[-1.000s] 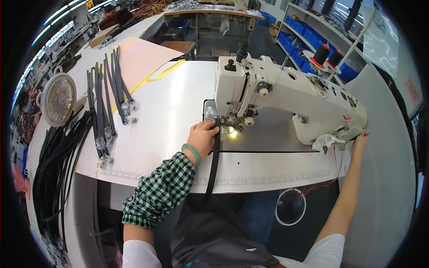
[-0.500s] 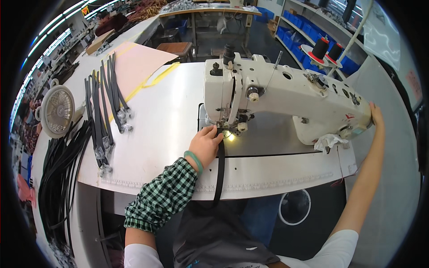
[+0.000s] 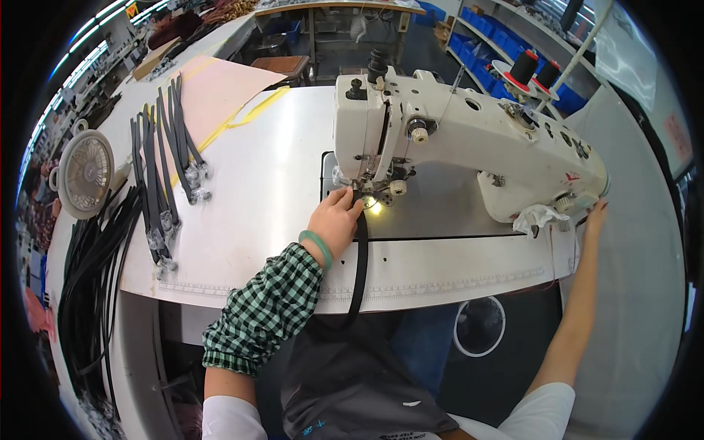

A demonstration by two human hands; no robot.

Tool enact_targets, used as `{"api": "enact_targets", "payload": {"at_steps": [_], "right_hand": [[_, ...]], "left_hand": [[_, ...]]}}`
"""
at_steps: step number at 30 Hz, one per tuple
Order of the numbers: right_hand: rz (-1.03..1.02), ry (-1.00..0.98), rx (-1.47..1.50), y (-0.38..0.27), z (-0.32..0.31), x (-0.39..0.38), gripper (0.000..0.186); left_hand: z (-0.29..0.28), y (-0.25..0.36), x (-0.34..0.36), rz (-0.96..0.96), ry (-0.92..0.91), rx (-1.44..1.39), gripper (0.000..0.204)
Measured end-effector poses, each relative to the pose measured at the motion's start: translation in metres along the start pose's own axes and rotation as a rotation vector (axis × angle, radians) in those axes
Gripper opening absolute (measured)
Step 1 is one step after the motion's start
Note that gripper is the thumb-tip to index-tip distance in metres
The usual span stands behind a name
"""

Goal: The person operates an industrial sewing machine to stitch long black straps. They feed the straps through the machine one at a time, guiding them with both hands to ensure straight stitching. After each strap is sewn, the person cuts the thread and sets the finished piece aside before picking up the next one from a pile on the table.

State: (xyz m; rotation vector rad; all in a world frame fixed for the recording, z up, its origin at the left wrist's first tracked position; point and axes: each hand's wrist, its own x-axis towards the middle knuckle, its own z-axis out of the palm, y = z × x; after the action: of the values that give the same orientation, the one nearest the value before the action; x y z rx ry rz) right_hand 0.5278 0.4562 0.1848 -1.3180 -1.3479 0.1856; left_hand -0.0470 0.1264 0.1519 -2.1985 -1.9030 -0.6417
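My left hand (image 3: pixel 334 222), with a green bangle at the wrist, pinches a black strap (image 3: pixel 361 257) just in front of the needle area of a white sewing machine (image 3: pixel 447 125). The strap runs from under the presser foot over the table's front edge toward my lap. At the machine's right end, my right hand (image 3: pixel 596 217) has its fingers up against the lower rim of the handwheel (image 3: pixel 603 183); its grip is partly hidden. A small lamp (image 3: pixel 375 207) lights the spot beside my left fingertips.
Black straps with plastic-wrapped ends (image 3: pixel 158 176) lie on the table's left, near a pink sheet (image 3: pixel 220 92). More black straps (image 3: pixel 88 286) hang over the left edge beside a small round fan (image 3: pixel 86 174). Thread cones (image 3: pixel 523 67) stand behind the machine. White cloth (image 3: pixel 539 218) sits by its base.
My right hand has moved down and slightly inward along the handwheel's rim. The left hand stays pinched on the strap at the presser foot. The whole view has shifted a little.
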Motion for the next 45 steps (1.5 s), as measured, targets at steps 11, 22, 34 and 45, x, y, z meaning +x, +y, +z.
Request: {"api": "enact_targets", "payload": {"at_steps": [11,22,34,45], "right_hand": [[0.041,-0.148,-0.247,-0.079,0.000,0.034,0.052],[-0.031,0.012,-0.313,-0.052,0.004,0.021,0.053],[-0.046,0.060,-0.203,-0.062,0.010,0.020,0.056],[0.070,0.007,-0.166,-0.025,0.005,0.016,0.051]], "left_hand": [[0.001,0.002,-0.006,-0.048,0.044,0.039,0.037],[-0.006,-0.001,-0.002,-0.025,0.003,-0.034,0.037],[-0.007,-0.002,-0.005,-0.003,0.018,0.036,0.035],[-0.001,-0.002,-0.004,-0.010,0.068,-0.006,0.034]]}}
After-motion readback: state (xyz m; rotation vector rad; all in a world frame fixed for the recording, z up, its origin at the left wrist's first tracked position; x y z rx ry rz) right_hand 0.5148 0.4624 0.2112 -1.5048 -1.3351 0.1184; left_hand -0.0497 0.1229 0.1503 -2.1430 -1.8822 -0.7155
